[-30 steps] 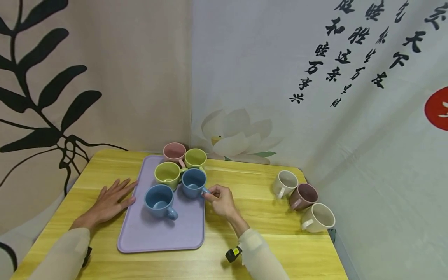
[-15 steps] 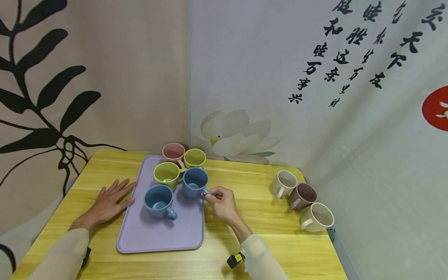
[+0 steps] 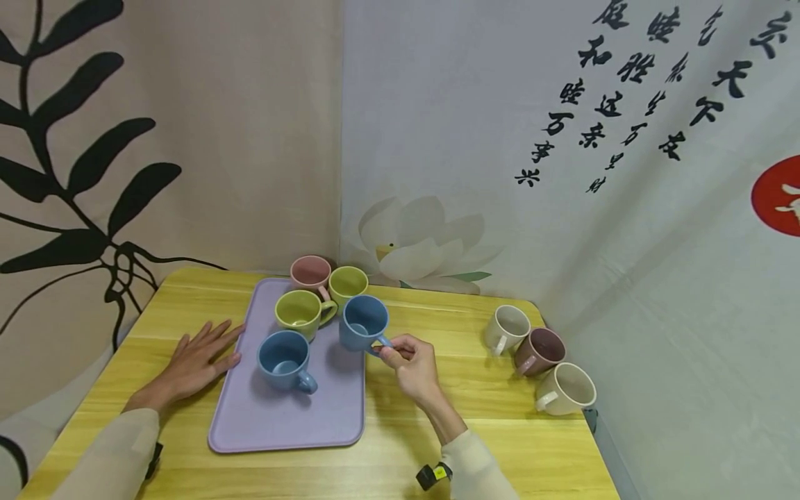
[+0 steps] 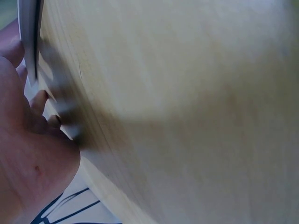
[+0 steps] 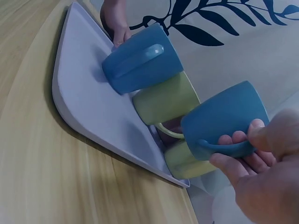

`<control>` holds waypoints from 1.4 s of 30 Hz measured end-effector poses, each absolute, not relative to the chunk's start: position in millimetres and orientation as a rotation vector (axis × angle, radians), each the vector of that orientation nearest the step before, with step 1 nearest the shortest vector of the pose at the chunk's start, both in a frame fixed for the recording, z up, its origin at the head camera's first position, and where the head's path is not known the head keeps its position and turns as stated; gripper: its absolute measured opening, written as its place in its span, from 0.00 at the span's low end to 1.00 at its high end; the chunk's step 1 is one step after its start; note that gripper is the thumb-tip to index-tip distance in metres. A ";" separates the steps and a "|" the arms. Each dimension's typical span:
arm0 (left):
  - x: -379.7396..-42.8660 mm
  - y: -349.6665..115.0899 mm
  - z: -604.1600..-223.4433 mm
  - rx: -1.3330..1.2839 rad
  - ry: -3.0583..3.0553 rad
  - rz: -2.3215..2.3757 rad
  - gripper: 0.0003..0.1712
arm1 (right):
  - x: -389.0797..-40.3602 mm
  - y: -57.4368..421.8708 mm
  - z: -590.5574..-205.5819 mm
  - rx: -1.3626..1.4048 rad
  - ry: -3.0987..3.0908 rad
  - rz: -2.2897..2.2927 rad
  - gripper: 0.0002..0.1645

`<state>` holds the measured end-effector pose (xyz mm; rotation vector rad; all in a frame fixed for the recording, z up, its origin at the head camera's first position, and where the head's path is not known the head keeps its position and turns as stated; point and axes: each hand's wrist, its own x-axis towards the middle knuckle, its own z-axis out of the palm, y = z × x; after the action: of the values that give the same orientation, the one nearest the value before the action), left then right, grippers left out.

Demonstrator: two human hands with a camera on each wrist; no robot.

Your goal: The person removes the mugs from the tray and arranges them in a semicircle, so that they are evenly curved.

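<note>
A blue mug (image 3: 362,325) hangs just above the right edge of the lilac tray (image 3: 287,427); my right hand (image 3: 415,369) pinches its handle. In the right wrist view, the thumb and fingers close round that mug's handle (image 5: 226,148). A second blue mug (image 3: 283,361) stands on the tray, its handle toward the lower right. Behind it are a yellow-green mug (image 3: 298,314), another yellow-green mug (image 3: 347,281) and a pink mug (image 3: 310,272). With fingers spread, my left hand (image 3: 194,364) rests at the tray's left edge, its fingertips touching the rim.
On the right side of the wooden table (image 3: 500,451) stand a white mug (image 3: 507,326), a dark mauve mug (image 3: 541,351) and a cream mug (image 3: 566,389), close together near the edge. A printed cloth (image 3: 437,139) hangs behind the table.
My right hand has lifted the blue mug off the tray and moved it to the right, away from the yellow-green mug. The left hand has stayed put.
</note>
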<state>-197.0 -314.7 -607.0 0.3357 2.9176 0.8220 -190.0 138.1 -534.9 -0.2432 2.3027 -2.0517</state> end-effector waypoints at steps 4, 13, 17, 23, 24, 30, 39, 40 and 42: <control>-196.7 -313.5 -605.0 0.321 2.913 0.817 0.40 | -188.6 145.9 -533.9 -0.231 2.294 -2.099 0.07; -198.3 -312.2 -603.7 0.313 2.909 0.815 0.40 | -190.4 161.6 -536.1 -0.113 2.285 -2.230 0.08; -198.3 -311.5 -603.7 0.307 2.901 0.814 0.40 | -192.3 168.4 -539.0 0.003 2.285 -2.286 0.12; -197.5 -311.5 -604.2 0.300 2.899 0.815 0.41 | -196.8 179.1 -543.4 0.158 2.338 -2.335 0.10; -197.4 -311.7 -604.4 0.300 2.900 0.815 0.41 | -197.9 181.3 -544.5 0.186 2.356 -2.336 0.09; -197.2 -312.8 -605.7 0.298 2.894 0.824 0.41 | -204.7 193.4 -550.6 0.372 2.448 -2.338 0.08; -195.8 -312.6 -604.0 0.298 2.893 0.828 0.41 | -213.9 208.6 -555.9 0.591 2.535 -2.288 0.06; -195.7 -312.7 -604.0 0.299 2.895 0.829 0.41 | -214.8 210.0 -556.4 0.608 2.538 -2.285 0.07; -195.7 -312.9 -604.2 0.301 2.897 0.828 0.41 | -215.8 212.3 -557.0 0.638 2.532 -2.280 0.07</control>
<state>-195.7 -312.9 -604.2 0.3007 2.8967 0.8283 -215.8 212.3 -557.0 0.6384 2.5322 -2.2803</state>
